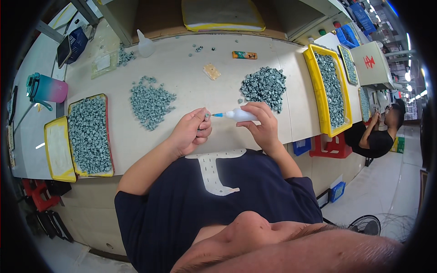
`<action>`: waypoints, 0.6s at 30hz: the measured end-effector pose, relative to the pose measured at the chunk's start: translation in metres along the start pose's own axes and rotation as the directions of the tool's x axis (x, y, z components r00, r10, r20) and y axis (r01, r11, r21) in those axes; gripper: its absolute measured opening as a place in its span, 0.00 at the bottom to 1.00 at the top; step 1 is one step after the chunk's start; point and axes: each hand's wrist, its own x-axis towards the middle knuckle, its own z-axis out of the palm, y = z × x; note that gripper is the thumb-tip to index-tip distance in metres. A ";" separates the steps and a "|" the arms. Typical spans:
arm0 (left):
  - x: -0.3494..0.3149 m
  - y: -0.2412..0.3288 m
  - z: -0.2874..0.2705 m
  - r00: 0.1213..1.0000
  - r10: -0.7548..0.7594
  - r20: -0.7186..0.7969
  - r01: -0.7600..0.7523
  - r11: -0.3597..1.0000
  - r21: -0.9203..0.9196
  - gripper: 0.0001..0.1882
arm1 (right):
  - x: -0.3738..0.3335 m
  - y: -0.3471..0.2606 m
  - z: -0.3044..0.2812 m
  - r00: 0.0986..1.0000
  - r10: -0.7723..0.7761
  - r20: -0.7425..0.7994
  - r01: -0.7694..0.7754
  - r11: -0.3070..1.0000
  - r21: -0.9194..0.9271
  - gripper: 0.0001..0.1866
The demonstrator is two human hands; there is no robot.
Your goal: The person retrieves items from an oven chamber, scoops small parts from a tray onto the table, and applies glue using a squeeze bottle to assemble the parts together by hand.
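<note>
My left hand (191,131) is closed, pinching a small blue-green piece (207,116) between thumb and forefinger. A bit more of the same colour shows among its curled fingers. In my right hand (265,123) lies a white squeeze bottle (236,114) with a blue nozzle and thin tip, tilted sideways. The tip points left and meets or nearly meets the piece; I cannot tell whether it touches. Left of my hands spreads a loose pile of lighter blue-green pieces (150,104). To the right is a heap of darker, shinier pieces (264,87).
A yellow-rimmed tray of pieces (109,136) stands at the left, beside a bottle (54,88) and phone (63,51). Farther back are a white nozzle bottle (145,45) and orange-green tube (245,55). A yellow tray (346,116) borders the right; beyond sits another person (380,134).
</note>
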 end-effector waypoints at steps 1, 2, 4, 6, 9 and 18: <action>0.000 0.000 -0.001 1.000 -0.002 0.000 0.002 1.000 -0.001 0.12 | 0.000 0.000 0.000 1.000 0.002 0.001 -0.002 1.000 0.000 0.24; 0.001 0.000 -0.002 1.000 0.003 0.022 -0.003 1.000 0.003 0.12 | 0.001 0.000 -0.001 1.000 0.018 -0.018 -0.018 1.000 0.011 0.23; 0.001 -0.001 -0.002 0.999 0.008 0.043 -0.008 1.000 0.005 0.12 | 0.000 0.000 -0.001 0.999 0.036 -0.034 -0.035 0.999 0.023 0.23; 0.001 -0.001 -0.003 0.999 0.030 0.035 -0.030 1.000 0.001 0.11 | -0.001 0.000 -0.002 0.998 0.045 -0.031 -0.046 0.999 -0.017 0.23; 0.002 -0.004 -0.003 0.997 0.077 0.017 -0.078 0.997 0.015 0.10 | 0.000 -0.003 -0.005 0.999 0.031 -0.034 -0.033 0.998 -0.056 0.22; 0.005 -0.005 -0.009 0.994 0.108 -0.021 -0.108 0.994 0.011 0.08 | 0.003 -0.010 -0.007 1.000 -0.021 0.000 0.021 0.986 -0.163 0.21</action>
